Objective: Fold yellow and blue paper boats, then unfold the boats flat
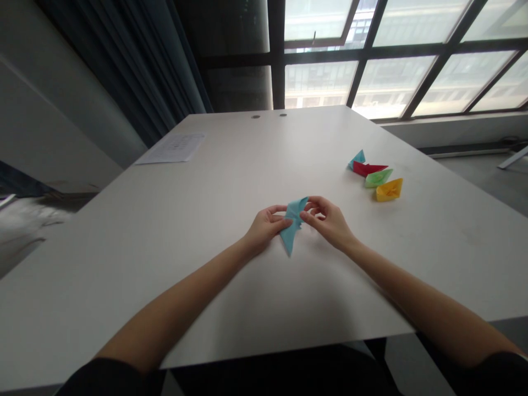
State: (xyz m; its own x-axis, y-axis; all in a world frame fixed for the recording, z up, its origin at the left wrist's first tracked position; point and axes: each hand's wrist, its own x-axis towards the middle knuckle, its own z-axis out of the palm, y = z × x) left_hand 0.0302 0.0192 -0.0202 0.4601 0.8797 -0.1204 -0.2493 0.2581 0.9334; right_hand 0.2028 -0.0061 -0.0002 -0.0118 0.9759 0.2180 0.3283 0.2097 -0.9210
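Observation:
A light blue folded paper [293, 220] is held up between my two hands over the near middle of the white table. One pointed end of it hangs down toward me, and another point rises at the upper right. My left hand [267, 226] pinches its left side between thumb and fingers. On the right side, my right hand [328, 221] grips the paper's upper edge with thumb and fingertips. The fingertips behind the paper are partly hidden.
Right of my hands, a row of folded paper boats stands on the table [231, 181]: blue [357, 159], red [368, 169], green [378, 178] and yellow [389, 190]. Printed sheets [173, 148] lie at the far left. Windows and a dark curtain [136, 60] are beyond.

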